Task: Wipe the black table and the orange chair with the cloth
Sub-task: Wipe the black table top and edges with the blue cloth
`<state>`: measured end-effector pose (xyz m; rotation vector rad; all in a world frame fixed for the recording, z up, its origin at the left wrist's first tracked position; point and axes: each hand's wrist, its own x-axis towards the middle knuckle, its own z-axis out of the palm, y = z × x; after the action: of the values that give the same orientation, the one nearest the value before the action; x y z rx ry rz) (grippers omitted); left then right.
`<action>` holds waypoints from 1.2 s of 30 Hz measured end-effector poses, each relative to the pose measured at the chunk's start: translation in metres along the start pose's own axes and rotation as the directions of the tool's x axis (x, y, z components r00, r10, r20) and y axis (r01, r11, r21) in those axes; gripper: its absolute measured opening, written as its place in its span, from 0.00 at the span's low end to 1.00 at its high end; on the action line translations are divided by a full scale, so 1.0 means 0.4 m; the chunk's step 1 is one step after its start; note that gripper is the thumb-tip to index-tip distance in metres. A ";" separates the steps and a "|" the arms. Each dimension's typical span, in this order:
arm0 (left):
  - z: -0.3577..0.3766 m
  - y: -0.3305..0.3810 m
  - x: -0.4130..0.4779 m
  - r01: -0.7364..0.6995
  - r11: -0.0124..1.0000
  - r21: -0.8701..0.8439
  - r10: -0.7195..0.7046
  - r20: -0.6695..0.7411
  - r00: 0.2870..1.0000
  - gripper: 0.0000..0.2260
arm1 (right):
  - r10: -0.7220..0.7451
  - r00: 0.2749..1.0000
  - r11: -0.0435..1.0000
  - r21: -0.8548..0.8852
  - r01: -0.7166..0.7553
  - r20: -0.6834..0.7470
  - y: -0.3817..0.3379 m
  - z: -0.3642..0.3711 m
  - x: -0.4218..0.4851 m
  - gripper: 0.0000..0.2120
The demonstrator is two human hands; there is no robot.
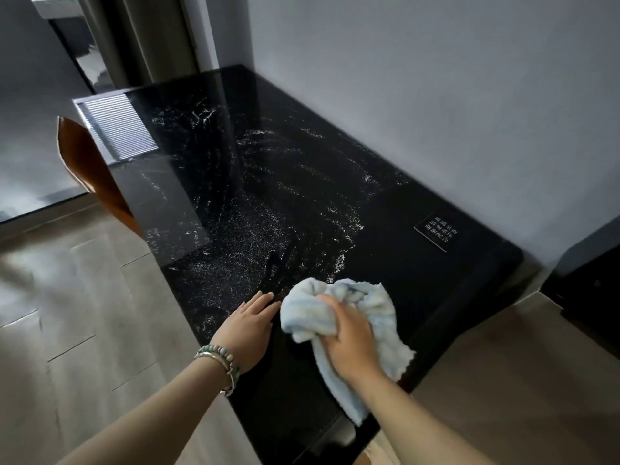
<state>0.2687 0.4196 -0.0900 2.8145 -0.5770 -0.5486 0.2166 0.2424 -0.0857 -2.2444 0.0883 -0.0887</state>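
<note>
Black table [402, 263] bears flat left hand [250, 325]; right hand [349, 337] grips cloth [308, 317].

The orange chair [85, 169] is mostly hidden behind the black table [402, 263].

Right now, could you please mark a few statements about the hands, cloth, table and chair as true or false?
1. The right hand grips the cloth. True.
2. The left hand holds a bottle. False: it rests flat on the table, holding nothing.
3. The chair stands at the table's left. True.
4. The table's middle is spotless. False: white streaks cover it.
5. A sign lies on the table near the wall. True.
</note>
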 end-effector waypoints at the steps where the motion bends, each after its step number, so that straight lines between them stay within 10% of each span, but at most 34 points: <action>1: -0.002 -0.007 -0.006 -0.006 1.000 0.007 0.006 0.001 1.000 0.21 | 0.021 1.000 0.999 0.035 -0.020 -0.019 0.004 -0.013 0.007 0.14; 9: 0.017 -0.069 -0.068 0.031 0.997 0.071 -0.032 0.015 0.999 0.23 | 0.291 0.917 0.775 -0.496 -0.392 -0.271 0.085 -0.043 -0.021 0.19; 14: 0.011 -0.090 -0.064 -0.003 1.000 0.018 0.003 0.012 1.000 0.21 | 0.102 0.991 0.934 -0.351 -0.064 0.090 -0.034 0.100 -0.093 0.23; 20: 0.019 -0.102 -0.094 0.010 1.000 -0.004 -0.011 -0.007 1.000 0.22 | 0.252 0.943 0.940 -0.178 -0.292 -0.219 0.086 -0.081 -0.005 0.17; 24: 0.033 -0.094 -0.104 0.049 0.999 -0.017 -0.050 -0.036 0.998 0.23 | 0.115 0.974 0.972 -0.181 -0.151 -0.194 0.029 0.008 -0.035 0.09; 29: 0.032 -0.072 -0.112 0.089 0.996 0.010 -0.088 -0.020 0.996 0.23 | 0.016 0.987 0.998 -0.055 -0.007 0.162 -0.023 0.100 -0.085 0.23; 36: 0.021 -0.065 -0.114 0.095 0.995 0.021 -0.095 -0.003 0.995 0.23 | 0.211 0.973 0.953 -0.201 -0.226 -0.094 0.062 -0.077 -0.021 0.20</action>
<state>0.2349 0.4609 -0.0906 2.8745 -0.4526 -0.5596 0.2046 0.2036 -0.0861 -2.4268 0.4019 -0.0410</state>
